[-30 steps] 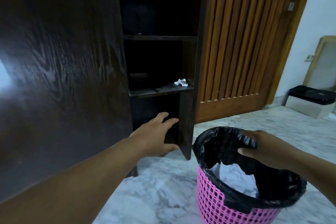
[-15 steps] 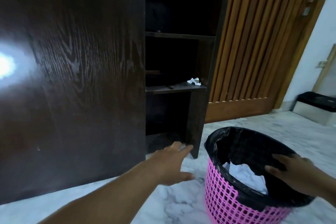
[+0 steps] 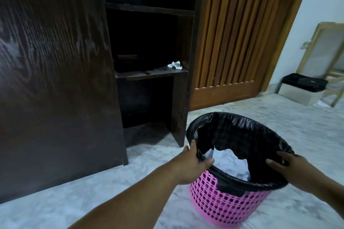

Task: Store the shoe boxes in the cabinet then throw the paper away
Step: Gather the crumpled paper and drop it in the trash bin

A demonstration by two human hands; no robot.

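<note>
Both hands hold the rim of the pink bin (image 3: 223,202). The left hand (image 3: 191,163) grips the near-left rim: its thumb lies along the outside of the black liner (image 3: 242,135) and its fingers curl over the edge into the mouth. The right hand (image 3: 290,171) grips the near-right rim, fingers curled over the liner's edge and pointing inward; its thumb cannot be made out.

Half a second ago the left hand was open, palm down, reaching over the floor toward the cabinet's foot, apart from the bin; now it has come across and closed on the rim. The right hand was already on the rim and stays there. The view has also swung a little, so the cabinet door (image 3: 55,80) takes up less of the left side.

Between the two hands, down inside the liner, lies crumpled white paper (image 3: 230,163). The liner's inner edge is torn and jagged just above it. Beyond the left hand, up on the middle shelf (image 3: 149,75) of the open cabinet (image 3: 182,98), sits another small white paper wad (image 3: 175,65) near the shelf's right front corner. The compartments are too dark to show any boxes. Beyond the right hand, a black-lidded box (image 3: 301,89) stands on the marble floor (image 3: 279,117) by the wall, right of the slatted wooden door (image 3: 232,33).
</note>
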